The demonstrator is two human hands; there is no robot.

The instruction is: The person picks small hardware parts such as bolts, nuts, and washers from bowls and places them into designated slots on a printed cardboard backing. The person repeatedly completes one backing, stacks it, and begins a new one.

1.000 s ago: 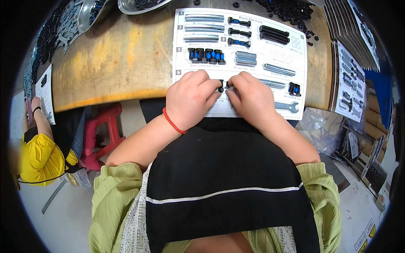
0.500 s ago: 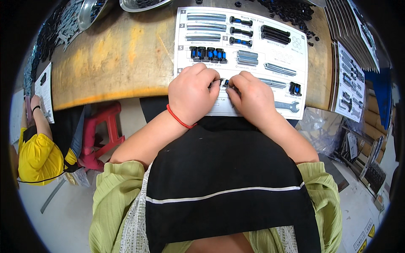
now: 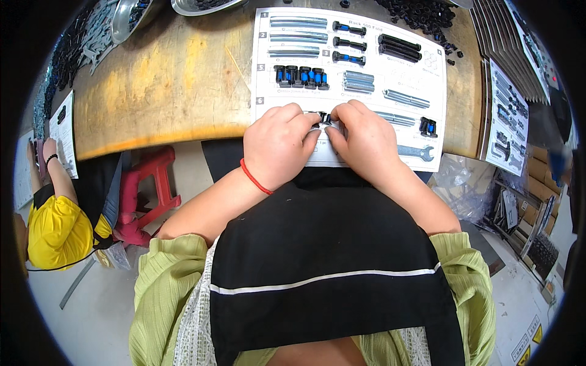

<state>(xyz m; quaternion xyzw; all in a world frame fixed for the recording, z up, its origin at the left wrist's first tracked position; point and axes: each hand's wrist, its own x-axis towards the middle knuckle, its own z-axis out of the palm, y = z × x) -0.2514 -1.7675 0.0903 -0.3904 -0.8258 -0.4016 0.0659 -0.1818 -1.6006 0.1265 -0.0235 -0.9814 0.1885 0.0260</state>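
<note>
Pinching a small black part point(image 3: 322, 117) between them, the left hand point(image 3: 278, 145) and right hand point(image 3: 366, 141) meet over the near edge of the white layout sheet point(image 3: 351, 85), fingertips of both closed on the piece; most of it is hidden, so its kind cannot be told. A red cord point(image 3: 256, 177) circles the left wrist. On the sheet, beyond the hands, sit a row of black-and-blue fittings point(image 3: 300, 76), silver rods point(image 3: 298, 23) and black bolts point(image 3: 349, 43); a small spanner point(image 3: 416, 151) lies just right of the right hand. The sheet rests on a worn wooden bench point(image 3: 165, 85). Left of the sheet, off the bench, another person in a yellow shirt point(image 3: 52, 229) sits by a red stool point(image 3: 146, 189).
</note>
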